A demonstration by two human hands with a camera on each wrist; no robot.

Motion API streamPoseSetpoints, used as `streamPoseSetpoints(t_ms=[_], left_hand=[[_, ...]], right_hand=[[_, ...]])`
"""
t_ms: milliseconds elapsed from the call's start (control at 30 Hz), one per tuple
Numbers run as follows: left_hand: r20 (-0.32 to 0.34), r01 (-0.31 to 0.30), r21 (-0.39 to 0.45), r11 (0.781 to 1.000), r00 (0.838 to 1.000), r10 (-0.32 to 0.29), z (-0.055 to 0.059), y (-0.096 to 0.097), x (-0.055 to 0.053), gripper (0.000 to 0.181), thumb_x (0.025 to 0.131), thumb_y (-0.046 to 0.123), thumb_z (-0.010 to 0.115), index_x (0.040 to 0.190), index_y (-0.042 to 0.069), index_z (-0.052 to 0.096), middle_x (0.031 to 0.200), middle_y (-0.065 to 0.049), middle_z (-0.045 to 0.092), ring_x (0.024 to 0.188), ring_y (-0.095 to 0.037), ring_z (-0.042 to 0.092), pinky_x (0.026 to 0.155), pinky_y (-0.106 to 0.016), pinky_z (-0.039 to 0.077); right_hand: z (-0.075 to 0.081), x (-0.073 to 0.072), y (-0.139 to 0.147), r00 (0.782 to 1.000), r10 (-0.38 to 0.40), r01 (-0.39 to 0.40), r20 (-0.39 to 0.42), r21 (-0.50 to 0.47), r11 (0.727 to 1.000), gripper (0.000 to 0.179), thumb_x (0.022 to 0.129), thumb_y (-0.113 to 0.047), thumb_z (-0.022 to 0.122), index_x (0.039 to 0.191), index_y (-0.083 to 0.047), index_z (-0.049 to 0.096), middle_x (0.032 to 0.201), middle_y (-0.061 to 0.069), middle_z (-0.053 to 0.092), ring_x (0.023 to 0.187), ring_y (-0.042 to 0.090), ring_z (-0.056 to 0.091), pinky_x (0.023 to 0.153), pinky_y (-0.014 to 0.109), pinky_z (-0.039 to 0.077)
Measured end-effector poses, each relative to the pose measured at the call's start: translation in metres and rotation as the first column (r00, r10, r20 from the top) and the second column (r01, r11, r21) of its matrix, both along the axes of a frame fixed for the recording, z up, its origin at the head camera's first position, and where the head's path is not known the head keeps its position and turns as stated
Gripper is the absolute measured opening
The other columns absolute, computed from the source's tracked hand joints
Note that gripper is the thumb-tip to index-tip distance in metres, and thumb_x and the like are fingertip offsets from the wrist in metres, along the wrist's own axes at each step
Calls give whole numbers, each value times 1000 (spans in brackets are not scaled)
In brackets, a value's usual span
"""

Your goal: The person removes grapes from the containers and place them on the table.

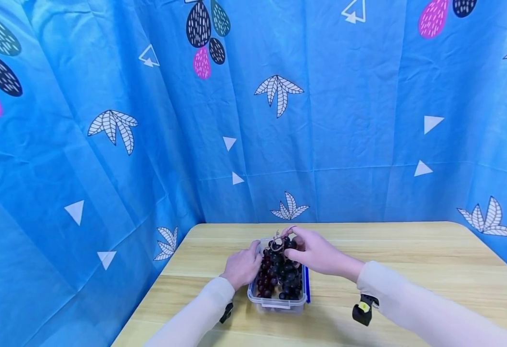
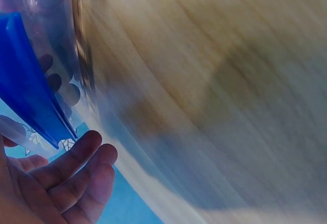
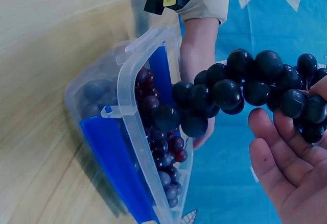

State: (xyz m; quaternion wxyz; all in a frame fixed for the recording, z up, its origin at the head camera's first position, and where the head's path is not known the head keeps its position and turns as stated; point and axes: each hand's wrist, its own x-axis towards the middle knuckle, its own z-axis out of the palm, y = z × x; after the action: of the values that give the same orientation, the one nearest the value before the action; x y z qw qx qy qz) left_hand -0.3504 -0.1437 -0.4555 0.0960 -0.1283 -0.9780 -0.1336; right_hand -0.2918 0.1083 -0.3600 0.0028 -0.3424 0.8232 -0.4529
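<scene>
A bunch of dark grapes (image 3: pixel 225 94) hangs from my right hand (image 1: pixel 318 250), which grips it near its stem end. In the right wrist view its lower end overlaps the opening of a clear plastic container (image 3: pixel 130 76) with blue side clips. Reddish grapes (image 1: pixel 265 274) lie inside, beside the dark bunch in the head view. My left hand (image 1: pixel 242 265) holds the container's left rim, thumb over the edge. Seen from the left wrist, several of its fingers (image 2: pixel 76 178) lie outside the wall, near a hanging blue clip (image 2: pixel 30 81).
The container stands on a light wooden table (image 1: pixel 409 270). A blue patterned curtain (image 1: pixel 344 120) surrounds the table's back and sides. A small black camera (image 1: pixel 362 312) is strapped to the right wrist.
</scene>
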Motion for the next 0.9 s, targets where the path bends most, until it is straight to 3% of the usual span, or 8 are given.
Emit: streamPoseSetpoints(t_ms=[133, 267, 600, 900], left_hand=[[10, 7, 5, 1000, 1000, -7, 0, 1, 0, 46, 106, 30, 40, 148, 12, 44, 89, -12, 72, 68, -23, 65, 65, -42, 55], [23, 11, 4, 1000, 1000, -12, 1, 2, 0, 47, 106, 30, 39, 149, 11, 42, 71, -1, 62, 56, -15, 55, 57, -36, 50], [28, 12, -3, 1000, 1000, -12, 1, 3, 1, 48, 106, 30, 40, 150, 11, 41, 64, 1, 55, 49, -14, 50, 48, -32, 43], [34, 13, 5, 1000, 999, -13, 0, 2, 1, 48, 106, 30, 40, 150, 11, 41, 64, 2, 55, 50, -14, 49, 48, -32, 42]], right_hand=[[1, 3, 10, 1000, -20, 20, 7, -1, 1000, 32, 98, -17, 61, 128, -13, 53, 79, 0, 66, 68, 19, 66, 66, 37, 57], [1, 8, 22, 999, -43, 43, 21, -4, 999, 33, 97, -16, 62, 129, -11, 53, 73, 2, 60, 68, 21, 65, 64, 33, 57], [0, 20, 52, 995, -84, 86, 46, -39, 996, 36, 96, -14, 63, 130, -6, 51, 80, 7, 65, 68, 24, 66, 62, 33, 57], [-8, 28, 73, 990, -112, 117, 81, -49, 992, 38, 97, -12, 61, 132, -4, 48, 80, 7, 65, 65, 21, 64, 61, 33, 56]])
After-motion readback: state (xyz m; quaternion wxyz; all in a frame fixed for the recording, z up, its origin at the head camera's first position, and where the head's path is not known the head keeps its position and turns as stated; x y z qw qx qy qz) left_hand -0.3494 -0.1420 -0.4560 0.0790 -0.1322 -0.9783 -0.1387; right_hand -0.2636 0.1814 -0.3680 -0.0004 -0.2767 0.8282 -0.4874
